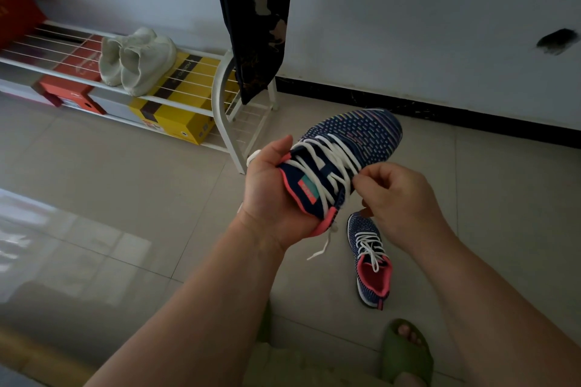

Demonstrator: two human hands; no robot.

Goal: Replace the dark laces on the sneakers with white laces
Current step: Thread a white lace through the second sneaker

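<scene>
Navy knit sneaker [355, 138], white-laced, gripped by left hand [270, 195]; right hand [399, 198] pinches its lace [342, 163].

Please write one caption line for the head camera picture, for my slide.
Left hand holds a navy sneaker while right hand pinches its white lace.

White laces on both navy knit sneakers

One sneaker [352, 148] is held aloft, white lace [333, 163] loose; the other sneaker [371, 264] lies laced on floor tiles.
</scene>
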